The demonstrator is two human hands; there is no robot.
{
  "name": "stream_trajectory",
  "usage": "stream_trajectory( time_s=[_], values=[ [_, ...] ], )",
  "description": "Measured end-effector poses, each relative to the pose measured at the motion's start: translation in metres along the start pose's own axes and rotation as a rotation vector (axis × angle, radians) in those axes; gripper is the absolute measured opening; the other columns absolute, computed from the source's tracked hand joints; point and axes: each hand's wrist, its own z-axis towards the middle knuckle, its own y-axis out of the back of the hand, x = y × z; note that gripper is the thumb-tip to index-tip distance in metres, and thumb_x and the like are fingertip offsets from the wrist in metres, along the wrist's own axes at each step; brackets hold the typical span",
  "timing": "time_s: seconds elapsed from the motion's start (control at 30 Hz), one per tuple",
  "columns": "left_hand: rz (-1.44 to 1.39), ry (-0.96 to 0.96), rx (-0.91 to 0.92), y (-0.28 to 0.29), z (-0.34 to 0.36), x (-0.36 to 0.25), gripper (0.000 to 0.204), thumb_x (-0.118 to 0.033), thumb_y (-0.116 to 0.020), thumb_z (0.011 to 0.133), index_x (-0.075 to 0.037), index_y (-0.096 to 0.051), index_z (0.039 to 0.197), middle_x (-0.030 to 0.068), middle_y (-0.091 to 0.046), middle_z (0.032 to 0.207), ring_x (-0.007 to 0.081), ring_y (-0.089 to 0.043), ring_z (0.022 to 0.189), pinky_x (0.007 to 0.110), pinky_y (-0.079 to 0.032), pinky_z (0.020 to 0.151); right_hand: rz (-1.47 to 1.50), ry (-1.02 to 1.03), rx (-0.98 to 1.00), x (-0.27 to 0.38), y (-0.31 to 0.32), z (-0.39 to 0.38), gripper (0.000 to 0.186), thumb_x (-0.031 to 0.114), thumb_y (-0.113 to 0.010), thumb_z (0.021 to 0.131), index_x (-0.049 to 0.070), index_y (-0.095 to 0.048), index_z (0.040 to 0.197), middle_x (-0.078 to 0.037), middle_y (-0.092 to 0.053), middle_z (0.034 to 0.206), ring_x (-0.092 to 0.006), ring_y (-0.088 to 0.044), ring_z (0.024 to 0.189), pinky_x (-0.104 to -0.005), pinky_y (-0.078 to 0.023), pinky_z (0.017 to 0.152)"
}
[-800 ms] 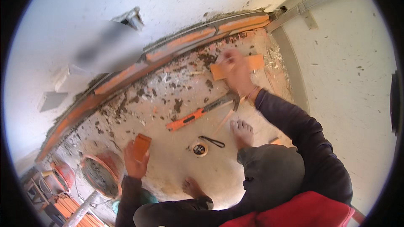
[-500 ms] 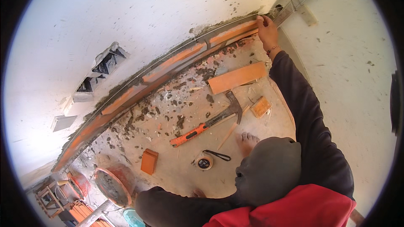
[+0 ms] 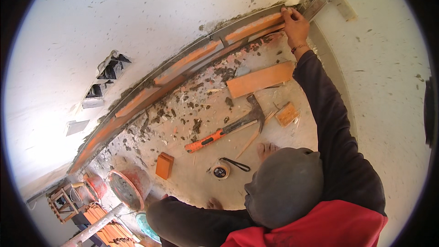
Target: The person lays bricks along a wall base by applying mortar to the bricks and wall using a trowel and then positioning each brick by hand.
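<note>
Since the earliest frame, the right hand had moved off the flat orange brick and up to the far end of the low brick row; the left hand had left the orange offcuts. The right fingers were bent together, touching the row's end; whether they gripped anything could not be told. The row curved leftward from them. Far to their left and nearer the body stood the red mortar bucket. Below them lay the hammer, beyond the flat brick, which was closer. The offcuts and the tape measure sat well apart from them. Only a sliver of the left hand showed, its fingers' state unreadable.
</note>
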Motion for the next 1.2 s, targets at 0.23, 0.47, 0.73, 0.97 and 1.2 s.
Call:
stream_trajectory(
  time_s=[0.23,0.47,0.73,0.97,1.2],
  values=[
    [0.006,-0.014,-0.007,-0.003,-0.005,0.005,0.069,-0.054,-0.035,0.095,-0.003,-0.034,0.141,0.0246,-0.059,0.113,0.0375,-0.058,0.109,0.05,-0.047,0.092,0.209,-0.104,-0.003,-0.003,-0.003,0.003,0.04,0.026,-0.078,0.078,-0.002,-0.07,0.107,-0.006,-0.07,0.092,-0.0094,-0.059,0.08,-0.0247,-0.048,0.074],
    [0.012,-0.017,-0.005,-0.004,-0.005,0.008,0.071,-0.056,-0.034,0.094,-0.004,-0.033,0.142,0.0251,-0.059,0.114,0.0382,-0.058,0.109,0.05,-0.047,0.092,0.196,-0.114,-0.006,-0.003,0.0,0.005,0.037,0.022,-0.079,0.078,-0.002,-0.071,0.104,-0.003,-0.068,0.086,-0.0085,-0.057,0.074,-0.0232,-0.047,0.066],
    [0.007,-0.026,-0.022,-0.005,-0.007,0.011,0.074,-0.059,-0.032,0.093,-0.004,-0.032,0.143,0.0258,-0.059,0.114,0.0389,-0.057,0.109,0.051,-0.047,0.092,0.193,-0.088,-0.009,0.0,0.0,0.002,0.032,0.02,-0.077,0.08,-0.002,-0.071,0.103,-0.001,-0.066,0.085,-0.0073,-0.055,0.071,-0.0225,-0.045,0.063],
    [-0.001,-0.039,-0.046,-0.007,-0.012,0.017,0.076,-0.061,-0.03,0.093,-0.005,-0.031,0.143,0.0264,-0.059,0.114,0.0396,-0.057,0.109,0.052,-0.047,0.092,0.426,-0.191,0.059,-0.001,0.02,-0.02,0.024,0.021,-0.074,0.083,-0.001,-0.071,0.092,0.003,-0.059,0.076,-0.007,-0.049,0.067,-0.0237,-0.041,0.059],
    [-0.006,-0.046,-0.044,-0.008,-0.012,0.019,0.078,-0.063,-0.028,0.092,-0.005,-0.029,0.144,0.0269,-0.059,0.115,0.0402,-0.057,0.109,0.052,-0.047,0.092,0.675,-0.425,0.104,0.001,0.013,-0.027,0.039,0.021,-0.064,0.092,0.001,-0.054,0.124,-0.005,-0.061,0.101,-0.0163,-0.06,0.081,-0.0345,-0.053,0.067]
  ],
)
